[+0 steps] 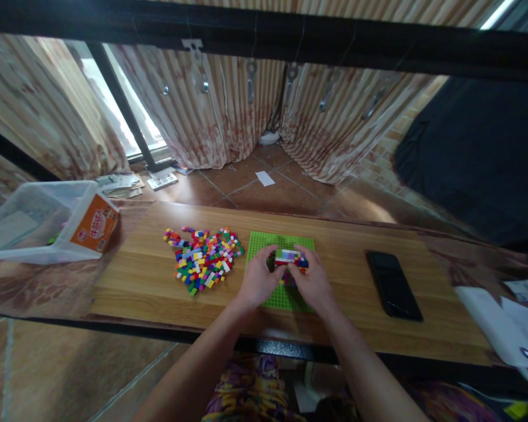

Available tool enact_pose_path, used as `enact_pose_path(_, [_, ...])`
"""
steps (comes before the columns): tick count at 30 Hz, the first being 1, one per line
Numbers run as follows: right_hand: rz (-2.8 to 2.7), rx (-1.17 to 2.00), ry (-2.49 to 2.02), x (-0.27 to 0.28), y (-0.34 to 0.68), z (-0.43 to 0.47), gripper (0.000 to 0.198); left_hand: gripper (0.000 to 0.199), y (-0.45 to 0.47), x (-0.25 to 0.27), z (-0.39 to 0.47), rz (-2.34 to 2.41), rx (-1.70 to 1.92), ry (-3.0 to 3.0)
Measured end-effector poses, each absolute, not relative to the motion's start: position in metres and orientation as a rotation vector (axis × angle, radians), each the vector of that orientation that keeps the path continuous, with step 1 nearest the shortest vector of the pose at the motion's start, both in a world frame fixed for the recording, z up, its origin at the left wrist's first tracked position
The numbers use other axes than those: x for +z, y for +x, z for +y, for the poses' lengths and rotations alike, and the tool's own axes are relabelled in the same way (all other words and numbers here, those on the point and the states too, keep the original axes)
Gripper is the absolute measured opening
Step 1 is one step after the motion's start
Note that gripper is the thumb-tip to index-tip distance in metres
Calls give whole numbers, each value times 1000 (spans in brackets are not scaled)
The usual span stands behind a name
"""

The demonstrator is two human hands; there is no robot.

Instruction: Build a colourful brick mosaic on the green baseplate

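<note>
A block of stacked toy bricks (290, 256) in several colours stands over the green baseplate (259, 239) in the middle of the board. My left hand (260, 274) grips its left side, thumb at the near face and fingers round the far side. On the right side my right hand (311, 275) holds the same block in a like grip. Whether the block is pressed onto the plate or held just above it, I cannot tell. A heap of loose toy bricks (206, 258) lies to the left of the baseplate.
The wooden board (347, 246) bears a black phone (393, 285) at right. A white plastic bin (66, 234) with an orange label sits at far left. A white device (495, 325) with a cable lies by the right edge. A dark bar (264, 26) crosses overhead.
</note>
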State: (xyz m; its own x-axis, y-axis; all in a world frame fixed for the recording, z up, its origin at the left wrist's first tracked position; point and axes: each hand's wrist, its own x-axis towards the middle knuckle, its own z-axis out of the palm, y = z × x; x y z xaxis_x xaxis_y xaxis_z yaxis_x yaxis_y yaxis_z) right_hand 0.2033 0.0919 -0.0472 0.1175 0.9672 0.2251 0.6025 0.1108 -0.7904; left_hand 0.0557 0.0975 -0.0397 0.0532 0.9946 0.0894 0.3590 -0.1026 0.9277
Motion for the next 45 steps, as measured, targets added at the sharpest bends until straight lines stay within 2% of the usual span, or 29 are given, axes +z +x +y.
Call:
enact_pose_path(10, [-1556,604,-1570,-52,199,94,42,46,57,-39,101,1438,1040,1568])
enact_pose_path(18, [-1428,588,-1582,-53,228,72,61,49,34,-46,78,1425,1102,1595])
enact_pose_path(22, [-1348,424,-1635,-65,263,46,55,43,22,-50,51,1472,1115,1675])
enact_pose_path(29, [-1603,70,-1712,-99,281,23,42,52,30,-56,16,1517,961,1989])
enact_pose_path(33, [-1660,-16,-1736,-103,276,23,38,53,32,-60,7,1489,872,2141])
enact_pose_path(40, [-1719,-130,-1730,-107,280,24,37,37,33,-63,1,1477,795,2268])
enact_pose_path(45, [-1750,-179,-1678,-115,286,27,40,35,31,-63,-7,1468,777,2299])
